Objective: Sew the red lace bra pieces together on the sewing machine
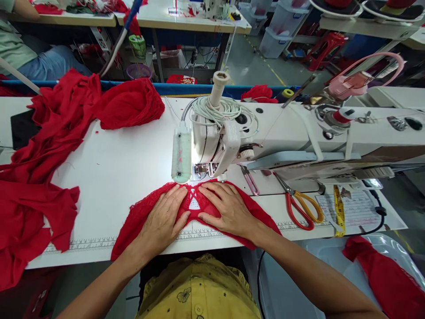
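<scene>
White surface (116, 164), sewing machine (282, 128), red garment (205, 209) spread along your near edge.
Room leftward, up to the red cloth heap (63, 128). Garment's long axis runs left-right — your left hand (162, 217) and right hand (229, 208) equally near, laid flat on it, unclamped; scissors (292, 192) off right, crossed straps (193, 194) between hands, presser foot (201, 170) just beyond garment.

Sewing workshop: sewing machine (282, 128), thread cones (398, 3), red fabric heaps (129, 104), second machine (211, 8) behind.
</scene>
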